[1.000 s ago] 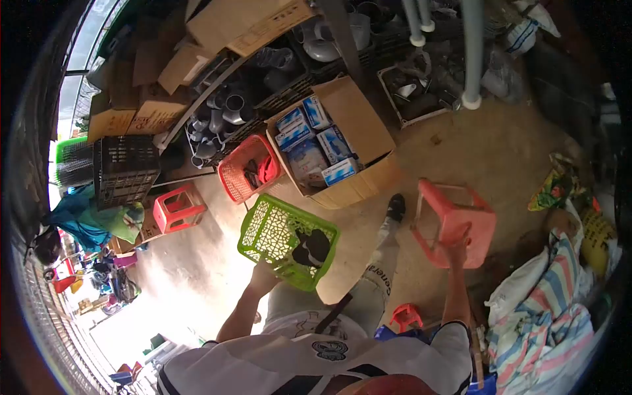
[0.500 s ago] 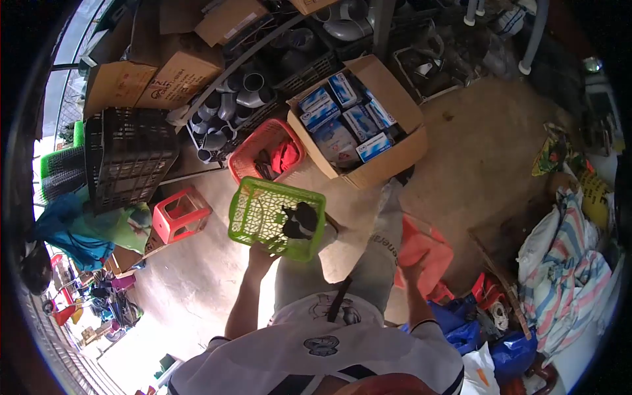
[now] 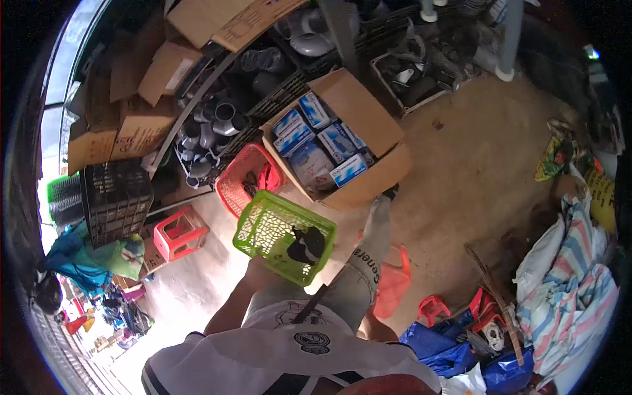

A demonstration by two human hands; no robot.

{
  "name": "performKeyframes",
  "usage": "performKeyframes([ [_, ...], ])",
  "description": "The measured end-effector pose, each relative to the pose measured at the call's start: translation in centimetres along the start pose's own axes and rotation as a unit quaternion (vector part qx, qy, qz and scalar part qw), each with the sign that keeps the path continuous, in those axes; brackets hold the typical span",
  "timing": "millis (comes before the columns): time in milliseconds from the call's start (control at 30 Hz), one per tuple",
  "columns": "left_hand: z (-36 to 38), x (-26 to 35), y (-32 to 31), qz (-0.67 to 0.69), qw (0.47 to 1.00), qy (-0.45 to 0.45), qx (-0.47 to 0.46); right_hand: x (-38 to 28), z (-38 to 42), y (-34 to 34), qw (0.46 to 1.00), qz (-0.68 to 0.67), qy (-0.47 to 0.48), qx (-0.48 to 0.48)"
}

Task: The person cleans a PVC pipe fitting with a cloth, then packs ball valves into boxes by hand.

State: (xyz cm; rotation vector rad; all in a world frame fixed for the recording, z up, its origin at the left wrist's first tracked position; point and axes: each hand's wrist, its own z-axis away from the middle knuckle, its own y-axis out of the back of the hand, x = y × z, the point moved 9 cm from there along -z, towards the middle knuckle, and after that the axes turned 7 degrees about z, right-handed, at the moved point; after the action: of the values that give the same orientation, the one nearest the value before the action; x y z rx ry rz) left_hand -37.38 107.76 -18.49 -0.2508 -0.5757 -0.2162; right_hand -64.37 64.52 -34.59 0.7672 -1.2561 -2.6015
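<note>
The left hand [image 3: 262, 270] pinches the green basket [image 3: 273, 224], likely steadying it. The right hand [image 3: 372, 322], by the four-o'clock red stool [image 3: 394, 282], is too hidden to tell.

1 head-worn camera looks forward and down past the shirt [image 3: 263, 354].

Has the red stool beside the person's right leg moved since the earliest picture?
Yes. Judged against the large open cardboard box, the red stool is now lower and further left in the view.
</note>
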Motion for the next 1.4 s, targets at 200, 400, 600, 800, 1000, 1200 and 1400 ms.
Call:
performKeyframes([
  [200,-3.0,6.2,-7.7,0.279,0.953,0.114,-0.021,-2.7,0.3,-3.2,0.995,-0.058,0.075,0.000],
  [400,-1.1,7.0,-4.9,0.310,0.946,0.095,-0.006,-2.6,3.9,-6.0,0.982,-0.072,0.177,-0.006],
  [600,1.2,1.8,6.6,0.160,0.984,-0.045,0.057,0.4,4.3,-3.9,0.992,-0.107,-0.027,-0.068],
  [800,6.9,6.8,6.4,0.401,0.913,-0.075,-0.019,-18.7,9.3,9.4,0.978,0.006,0.017,-0.208],
  [1000,7.8,6.4,8.1,0.478,0.873,-0.064,0.071,-23.9,13.9,8.2,0.922,0.109,0.316,-0.197],
  [1200,7.8,4.5,7.4,0.537,0.825,-0.056,0.165,-26.2,17.4,14.9,0.931,-0.037,0.201,-0.301],
  [1400,-3.4,0.9,8.7,0.173,0.961,-0.205,0.069,-28.6,5.0,10.5,0.883,0.163,0.368,-0.243],
])
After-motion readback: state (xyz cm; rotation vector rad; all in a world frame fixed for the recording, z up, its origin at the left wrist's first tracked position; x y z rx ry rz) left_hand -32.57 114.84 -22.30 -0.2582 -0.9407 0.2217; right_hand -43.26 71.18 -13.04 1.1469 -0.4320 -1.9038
